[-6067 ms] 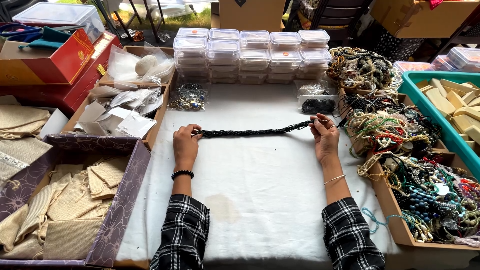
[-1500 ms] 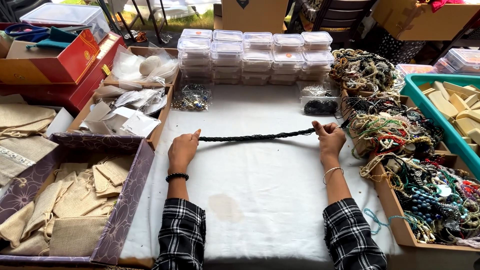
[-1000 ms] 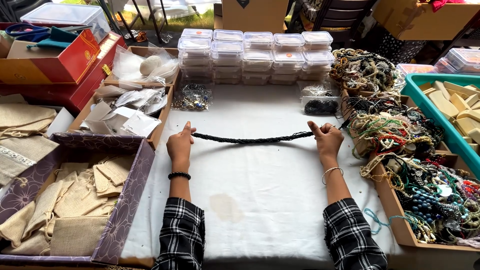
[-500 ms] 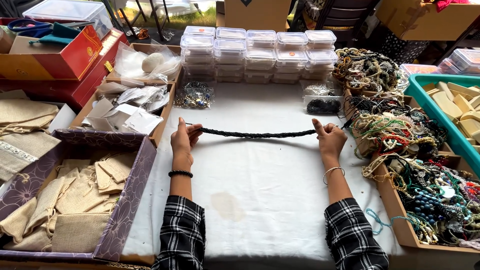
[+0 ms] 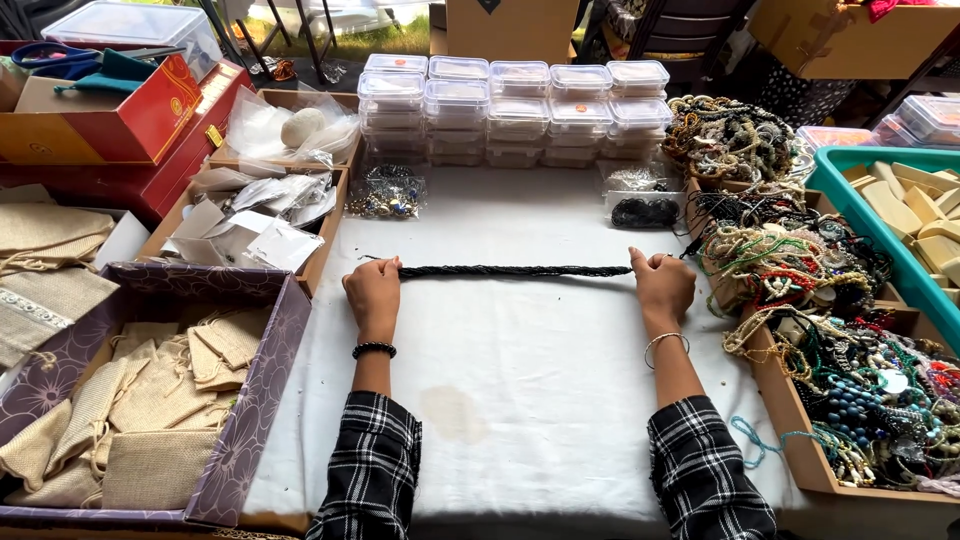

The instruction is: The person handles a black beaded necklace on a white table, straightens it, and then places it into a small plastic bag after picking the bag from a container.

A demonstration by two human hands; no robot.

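Note:
A long black twisted bead strand (image 5: 515, 271) lies stretched straight across the white tablecloth (image 5: 520, 400). My left hand (image 5: 373, 292) pinches its left end, and a thin cord tail sticks out to the left of the fingers. My right hand (image 5: 662, 284) pinches the right end. Both hands rest on the cloth. A black bead bracelet sits on my left wrist and a thin bangle on my right. Both sleeves are black-and-white plaid.
Stacked clear plastic boxes (image 5: 515, 108) line the back. Cardboard trays of bead necklaces (image 5: 800, 290) fill the right, beside a teal bin (image 5: 880, 215). A purple box of burlap pouches (image 5: 150, 400) is at left, behind it a tray of packets (image 5: 250, 215) and a red box (image 5: 110, 115).
The strand was slack and slightly curved between my hands; now it is pulled straight and flat. Both hands have shifted slightly and stay on its ends.

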